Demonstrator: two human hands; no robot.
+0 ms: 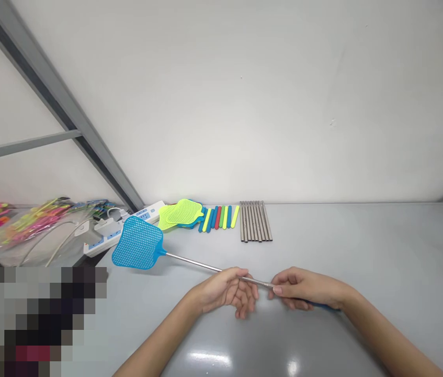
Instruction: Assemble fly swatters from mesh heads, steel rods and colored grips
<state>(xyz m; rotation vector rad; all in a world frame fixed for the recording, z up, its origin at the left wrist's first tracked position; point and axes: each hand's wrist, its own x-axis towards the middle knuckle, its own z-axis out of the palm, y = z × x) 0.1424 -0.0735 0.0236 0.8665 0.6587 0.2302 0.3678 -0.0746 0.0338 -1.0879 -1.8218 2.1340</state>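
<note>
A fly swatter with a blue mesh head and a thin metal rod is held across the front of the table, its head out to the left. My left hand supports the rod near its middle, thumb over it and the other fingers loosely curled. Around the rod's right end my right hand is closed, and part of a blue handle shows beneath the palm. Behind them, metal tubes lie side by side. Coloured handle sleeves form a row left of the tubes, beside stacked yellow and blue swatter heads.
At the left, a white power strip with plugs and cables runs along the table edge. Plastic bags of colourful swatter parts lie beyond it. A grey metal frame stands against the white wall. The lower left corner is pixelated.
</note>
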